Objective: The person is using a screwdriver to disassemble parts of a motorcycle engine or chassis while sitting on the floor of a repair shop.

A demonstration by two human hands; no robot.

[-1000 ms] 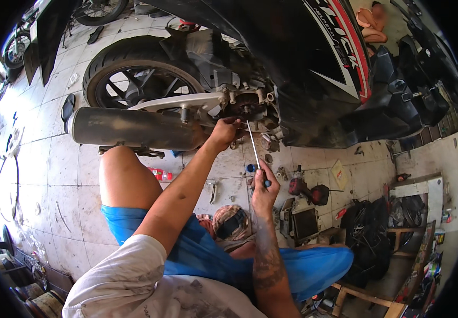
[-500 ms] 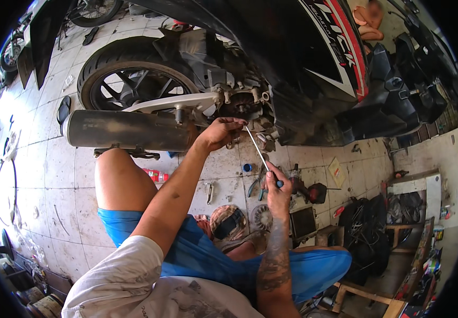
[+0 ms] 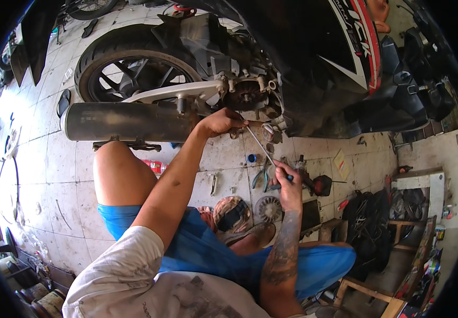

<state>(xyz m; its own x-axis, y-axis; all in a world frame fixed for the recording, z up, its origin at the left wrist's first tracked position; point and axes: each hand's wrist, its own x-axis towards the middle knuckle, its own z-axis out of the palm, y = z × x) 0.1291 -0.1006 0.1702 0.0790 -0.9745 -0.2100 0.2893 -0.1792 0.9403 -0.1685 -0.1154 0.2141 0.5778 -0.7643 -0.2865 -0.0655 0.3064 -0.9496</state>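
My right hand (image 3: 288,186) is closed around the handle of a screwdriver (image 3: 261,144). Its bare metal shaft slants up and left to the fingertips of my left hand (image 3: 223,122). Those fingers are pinched at the shaft's far end; whatever small piece may be between them is hidden. Just above is the open side of a scooter's engine (image 3: 246,96), with a dark round recess. The long dark muffler (image 3: 133,122) runs left from behind my left wrist, below the rear wheel (image 3: 133,79).
On the tiled floor lie pliers (image 3: 261,179), a blue cap (image 3: 252,158), a finned metal disc (image 3: 268,209), a small metal part (image 3: 213,184) and a red-labelled bottle (image 3: 154,166). A power tool (image 3: 319,185) lies right of my right hand. A wooden frame (image 3: 369,292) stands lower right.
Both hands and the screwdriver have come slightly down from the engine, leaving more of its round recess visible. My right hand has shifted a little right, and the whole view has moved slightly.
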